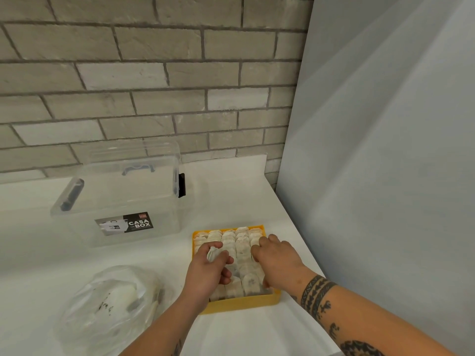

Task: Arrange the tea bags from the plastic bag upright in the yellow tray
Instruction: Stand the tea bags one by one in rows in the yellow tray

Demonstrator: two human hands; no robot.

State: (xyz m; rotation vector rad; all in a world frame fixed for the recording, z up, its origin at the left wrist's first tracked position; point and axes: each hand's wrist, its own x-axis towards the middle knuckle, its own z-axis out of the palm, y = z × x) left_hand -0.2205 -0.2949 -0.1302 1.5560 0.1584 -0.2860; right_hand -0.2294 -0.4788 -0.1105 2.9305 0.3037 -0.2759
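Note:
The yellow tray (239, 303) sits near the table's right edge, packed with several rows of upright tea bags (241, 249). My left hand (205, 272) hovers over the tray's left side and grips a white tea bag (213, 254) between thumb and fingers. My right hand (276, 253) lies over the tray's right side, its fingers bent down onto the tea bags there. The clear plastic bag (110, 307) lies at the lower left with a few tea bags and loose tea crumbs inside.
A clear storage box (120, 199) with a "CASA BOX" label and dark latches stands behind the tray to the left. A brick wall runs along the back. A white panel (385, 176) rises at the right, close to the table's edge.

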